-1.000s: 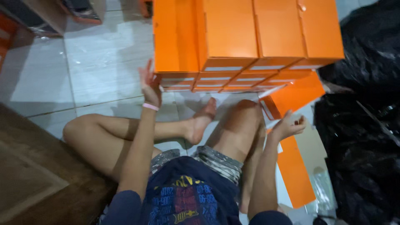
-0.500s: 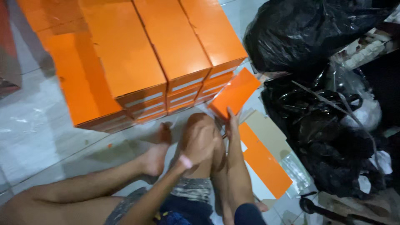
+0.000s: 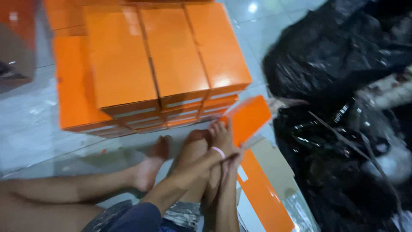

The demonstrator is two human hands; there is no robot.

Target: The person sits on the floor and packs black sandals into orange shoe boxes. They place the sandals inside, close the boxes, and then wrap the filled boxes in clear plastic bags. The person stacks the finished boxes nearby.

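the person sits on the floor with both arms stretched forward over the raised knee. the left hand [image 3: 221, 135], marked by a pale wristband [image 3: 218, 151], lies against the near edge of a flat orange box panel [image 3: 248, 118]. its fingers appear curled onto that edge, so the hand reads as grasping the panel, though motion blur leaves the grip itself unclear. the right hand [image 3: 229, 160] sits just below and behind the left hand, mostly hidden by the left wrist; whether it is clenched or released cannot be told.

step in hand, as a judgement: picking up one flat panel from the floor. the next move calls for a firm hold on the panel edge with both hands, because the sheet is thin and will flex or slip if gripped at one corner only.

position of the panel: it extends up and to the right from the left hand, tilted, with its far corner raised off the floor. a second orange sheet [image 3: 262, 195] lies flat below and to the right of the hands, on brown cardboard [image 3: 274, 165]. the stack of orange boxes [image 3: 150, 64] stands beyond the hands, up and to the left, apart from them. black plastic bags [image 3: 343, 129] lie to the right, near the panel.
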